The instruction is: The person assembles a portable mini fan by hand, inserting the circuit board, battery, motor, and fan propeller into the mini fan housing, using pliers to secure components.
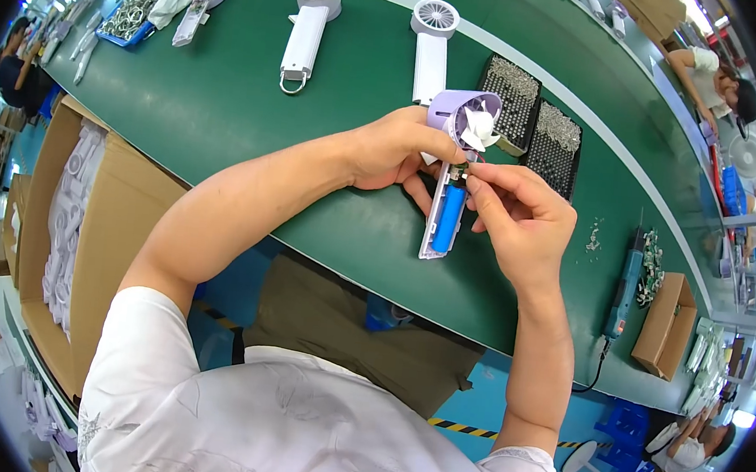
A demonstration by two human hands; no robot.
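Two white handheld fans (pixel 306 27) (pixel 431 47), two black screw trays (pixel 508 102) (pixel 555 145), one electric screwdriver (pixel 624 289)

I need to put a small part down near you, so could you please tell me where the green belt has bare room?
The widest bare stretch of the green belt lies left of the left hand, below the white handheld fan. A smaller patch sits below the right hand, beside the blue electric screwdriver. It is crowded behind the hands, around the two black screw trays.
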